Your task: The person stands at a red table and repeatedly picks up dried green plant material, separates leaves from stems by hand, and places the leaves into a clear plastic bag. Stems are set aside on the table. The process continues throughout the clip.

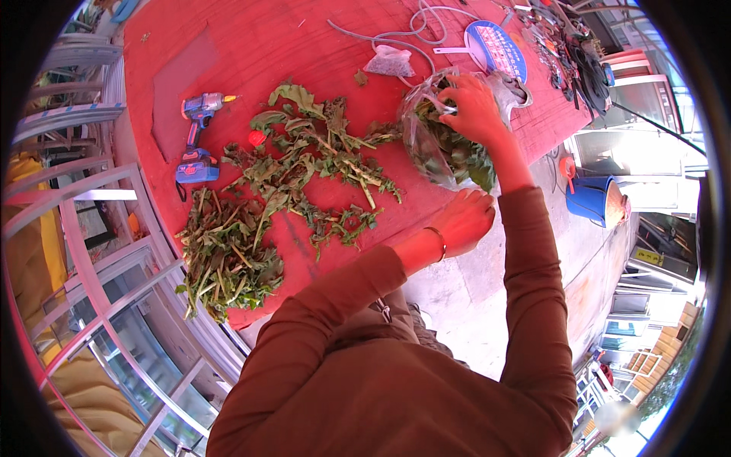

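A clear plastic bag with leafy greens inside lies at the right part of the red-covered table. My right hand reaches over its far side, thumb and fingers closed on the bag's whitish plastic. At the near edge of the bag is my left hand, its fingers curled; what they hold, if anything, is hidden. Left of the bag, wilted leafy stalks are spread loosely across the table. A denser heap of stalks sits at the near left corner.
A blue cordless drill lies left of the stalks, near a small red object. Farther back are a small bag, a grey hose and a blue hand fan. Tools crowd the far right. A blue bucket stands beyond the table.
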`<state>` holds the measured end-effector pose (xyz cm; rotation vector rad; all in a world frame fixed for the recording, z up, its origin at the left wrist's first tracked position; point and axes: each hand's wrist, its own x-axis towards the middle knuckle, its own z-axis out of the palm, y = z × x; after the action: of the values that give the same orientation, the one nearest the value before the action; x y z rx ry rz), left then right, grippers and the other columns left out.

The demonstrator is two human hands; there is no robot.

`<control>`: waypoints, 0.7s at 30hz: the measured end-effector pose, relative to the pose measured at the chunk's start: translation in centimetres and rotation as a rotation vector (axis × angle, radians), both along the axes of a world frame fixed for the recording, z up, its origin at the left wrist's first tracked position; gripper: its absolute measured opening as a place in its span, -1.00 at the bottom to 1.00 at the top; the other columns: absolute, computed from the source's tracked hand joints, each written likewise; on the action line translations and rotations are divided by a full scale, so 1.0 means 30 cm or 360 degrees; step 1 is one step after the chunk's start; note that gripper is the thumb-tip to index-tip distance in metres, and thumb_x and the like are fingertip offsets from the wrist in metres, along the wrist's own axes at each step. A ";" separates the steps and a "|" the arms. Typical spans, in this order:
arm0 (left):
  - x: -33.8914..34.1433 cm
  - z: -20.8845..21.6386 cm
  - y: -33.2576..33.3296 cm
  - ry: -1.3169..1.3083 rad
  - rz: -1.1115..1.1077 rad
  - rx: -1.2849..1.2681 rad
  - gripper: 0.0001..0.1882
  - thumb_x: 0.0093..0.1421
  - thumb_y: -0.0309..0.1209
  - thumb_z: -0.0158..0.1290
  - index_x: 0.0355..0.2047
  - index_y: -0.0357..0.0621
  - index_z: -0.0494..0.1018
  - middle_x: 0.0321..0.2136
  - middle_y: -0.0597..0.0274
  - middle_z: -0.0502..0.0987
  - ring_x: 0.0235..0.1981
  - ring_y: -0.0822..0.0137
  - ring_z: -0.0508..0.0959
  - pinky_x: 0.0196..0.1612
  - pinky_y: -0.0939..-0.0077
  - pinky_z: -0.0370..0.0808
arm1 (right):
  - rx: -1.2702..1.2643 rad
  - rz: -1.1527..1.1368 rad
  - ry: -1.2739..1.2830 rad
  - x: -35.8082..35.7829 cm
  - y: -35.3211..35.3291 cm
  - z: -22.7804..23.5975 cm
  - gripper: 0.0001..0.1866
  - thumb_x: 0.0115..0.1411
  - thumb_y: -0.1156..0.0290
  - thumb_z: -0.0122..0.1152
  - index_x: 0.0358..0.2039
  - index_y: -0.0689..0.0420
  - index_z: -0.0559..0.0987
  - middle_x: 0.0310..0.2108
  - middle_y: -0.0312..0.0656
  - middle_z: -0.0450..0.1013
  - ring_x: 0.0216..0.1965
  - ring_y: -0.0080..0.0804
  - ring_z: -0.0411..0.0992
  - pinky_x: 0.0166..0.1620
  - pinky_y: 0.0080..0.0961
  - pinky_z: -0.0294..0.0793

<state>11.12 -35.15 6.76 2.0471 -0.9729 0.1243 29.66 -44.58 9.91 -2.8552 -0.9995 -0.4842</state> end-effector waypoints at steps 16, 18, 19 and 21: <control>-0.077 -0.187 0.254 0.0144 0.0520 -0.0773 -0.77 0.12 -0.50 0.05 -0.21 -0.31 0.51 -0.07 -0.11 0.52 -0.05 -0.09 0.51 0.05 0.03 0.44 | 0.0308 -0.0108 -0.0305 -0.148 0.157 0.072 -0.71 0.17 0.58 0.19 -0.07 0.12 0.60 0.14 -0.09 0.45 0.13 0.03 0.40 0.16 -0.16 0.40; -0.081 -0.312 0.492 0.0293 0.0940 -0.0492 -0.82 0.09 -0.57 0.04 -0.25 -0.26 0.49 -0.16 -0.08 0.54 -0.11 -0.09 0.52 -0.01 0.03 0.47 | 0.0420 -0.0220 -0.0216 -0.288 0.190 0.103 -0.70 0.17 0.59 0.21 -0.06 0.17 0.60 0.17 -0.03 0.42 0.17 0.06 0.36 0.23 -0.13 0.32; -0.076 -0.347 0.609 0.0132 0.1287 -0.0192 -0.77 0.07 -0.60 0.08 -0.22 -0.19 0.51 -0.16 0.03 0.52 -0.14 -0.01 0.54 -0.11 0.21 0.55 | 0.0462 -0.0193 -0.0221 -0.346 0.196 0.098 -0.74 0.18 0.59 0.22 -0.10 0.17 0.61 0.16 -0.06 0.44 0.14 0.02 0.39 0.19 -0.16 0.35; -0.108 -0.461 0.835 0.0346 0.1630 0.0103 -0.69 0.11 -0.57 0.12 -0.10 -0.16 0.45 0.01 -0.02 0.45 0.06 -0.08 0.42 0.07 0.10 0.45 | 0.0650 -0.0174 -0.0023 -0.446 0.252 0.047 -0.80 0.18 0.62 0.24 -0.17 0.19 0.62 0.09 -0.11 0.52 0.10 -0.11 0.46 0.13 -0.23 0.45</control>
<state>7.90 -10.10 -7.08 2.3651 0.2727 0.3936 16.28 -37.04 11.32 -2.5476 -0.6557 -0.6351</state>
